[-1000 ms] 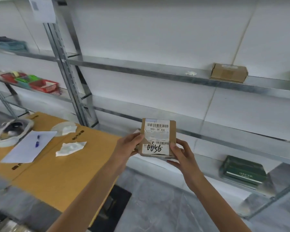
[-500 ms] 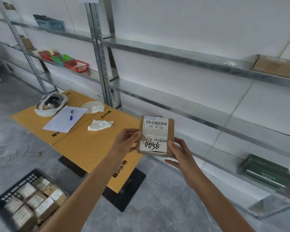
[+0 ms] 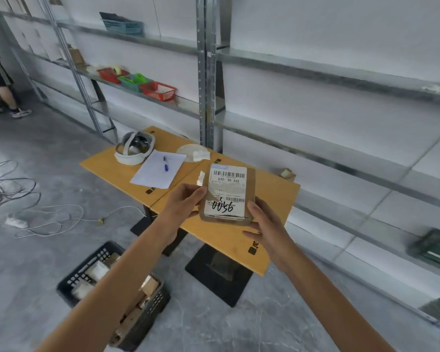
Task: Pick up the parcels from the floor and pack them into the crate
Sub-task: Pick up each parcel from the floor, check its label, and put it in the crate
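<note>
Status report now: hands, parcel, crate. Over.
Left hand and right hand both grip the parcel, label toward camera. Crate on floor, lower left, partly filled. Left forearm hides part of it.

Forearms bare; left hand (image 3: 184, 203) and right hand (image 3: 267, 224) bare.

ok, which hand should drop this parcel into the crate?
Probably left. Left hand and right hand both grip the parcel, but the crate sits on the floor under the left forearm; the right would cross over.

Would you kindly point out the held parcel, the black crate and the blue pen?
parcel (image 3: 226, 196), head view: on its white label.
crate (image 3: 89, 265), head view: on its left wall.
pen (image 3: 165, 164), head view: on its barrel.
</note>
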A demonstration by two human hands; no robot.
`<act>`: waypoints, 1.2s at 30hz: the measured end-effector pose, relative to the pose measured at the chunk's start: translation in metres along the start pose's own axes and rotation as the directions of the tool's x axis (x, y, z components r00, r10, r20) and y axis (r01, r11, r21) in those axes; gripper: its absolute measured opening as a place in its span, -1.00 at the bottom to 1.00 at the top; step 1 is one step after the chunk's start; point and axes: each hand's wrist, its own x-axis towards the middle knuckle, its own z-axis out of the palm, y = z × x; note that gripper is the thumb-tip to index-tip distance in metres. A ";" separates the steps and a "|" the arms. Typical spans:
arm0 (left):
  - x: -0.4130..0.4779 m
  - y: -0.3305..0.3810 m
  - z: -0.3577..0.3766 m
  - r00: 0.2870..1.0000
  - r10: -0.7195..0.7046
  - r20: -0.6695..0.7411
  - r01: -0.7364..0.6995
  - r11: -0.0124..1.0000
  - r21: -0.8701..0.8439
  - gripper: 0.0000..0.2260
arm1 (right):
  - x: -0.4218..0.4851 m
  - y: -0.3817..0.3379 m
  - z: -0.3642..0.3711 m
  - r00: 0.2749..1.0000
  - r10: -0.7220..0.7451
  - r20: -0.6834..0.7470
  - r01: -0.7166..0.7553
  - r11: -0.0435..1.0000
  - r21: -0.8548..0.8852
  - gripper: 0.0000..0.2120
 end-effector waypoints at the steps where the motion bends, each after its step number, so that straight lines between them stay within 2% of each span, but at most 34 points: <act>1: -0.001 0.000 -0.021 1.000 -0.003 -0.011 0.003 1.000 0.008 -0.88 | 0.000 0.001 0.022 1.000 0.002 0.004 -0.002 1.000 -0.002 -0.49; 8: 0.006 -0.003 -0.133 0.998 0.024 -0.065 -0.024 1.000 -0.002 -0.88 | 0.015 0.001 0.132 0.999 0.021 0.044 -0.019 0.999 -0.045 -0.56; 14: 0.054 -0.002 -0.179 0.997 -0.022 -0.071 0.023 1.000 0.018 -0.87 | 0.064 -0.005 0.178 0.999 0.041 0.032 -0.040 0.998 -0.041 -0.66; 19: 0.117 0.009 -0.201 0.996 -0.007 -0.085 0.017 0.994 0.109 -0.87 | 0.127 -0.012 0.209 0.998 0.051 -0.031 -0.052 0.998 -0.036 -0.71; 22: 0.153 0.014 -0.213 0.999 0.004 -0.038 0.003 0.983 0.186 -0.84 | 0.162 -0.017 0.223 0.994 0.066 -0.092 -0.068 0.998 -0.012 -0.72; 31: 0.226 0.002 -0.282 0.995 -0.100 0.029 0.092 0.976 0.198 -0.84 | 0.222 -0.008 0.293 0.983 0.132 -0.129 -0.138 0.990 -0.037 -0.68; 36: 0.260 -0.004 -0.328 0.981 -0.143 0.133 0.110 0.967 0.230 -0.82 | 0.233 -0.002 0.343 0.965 0.121 -0.234 -0.140 0.988 -0.067 -0.68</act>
